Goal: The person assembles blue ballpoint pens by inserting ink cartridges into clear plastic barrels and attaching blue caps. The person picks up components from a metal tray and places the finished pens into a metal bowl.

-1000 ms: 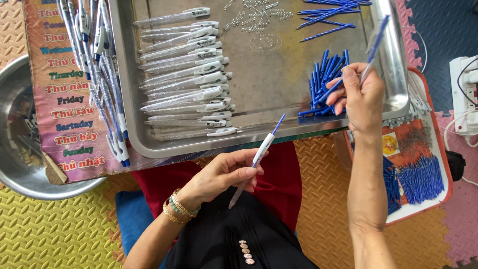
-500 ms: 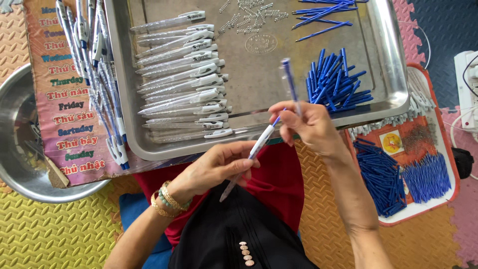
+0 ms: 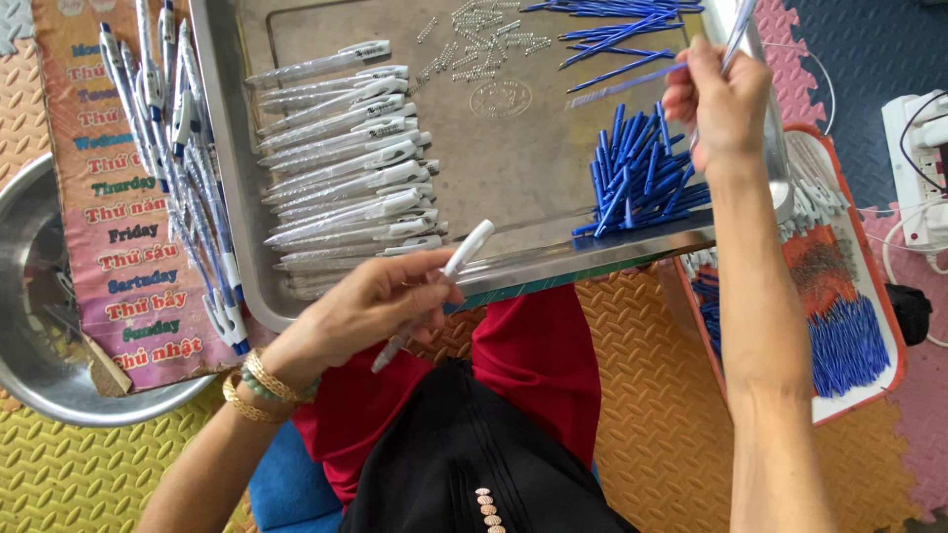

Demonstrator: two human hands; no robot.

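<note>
White pen barrel (image 3: 434, 292): gripped in left hand (image 3: 370, 306), just below the steel tray (image 3: 227, 197) edge.
Right hand (image 3: 719, 99): pinching a pen refill (image 3: 739, 28) above the blue caps (image 3: 637, 176).
Tray: white pens (image 3: 346, 158) stacked.

Figure: surroundings as I see them from the head view. A metal tray (image 3: 237, 197) carries a row of white pen barrels (image 3: 346, 158), small springs (image 3: 474, 39) and a heap of blue pen parts (image 3: 637, 173). At left I note a printed chart (image 3: 109, 247) under finished pens (image 3: 178, 148), beside a steel bowl (image 3: 30, 345). At right, an orange-rimmed tray (image 3: 894, 365) and a white power strip (image 3: 918, 148).
</note>
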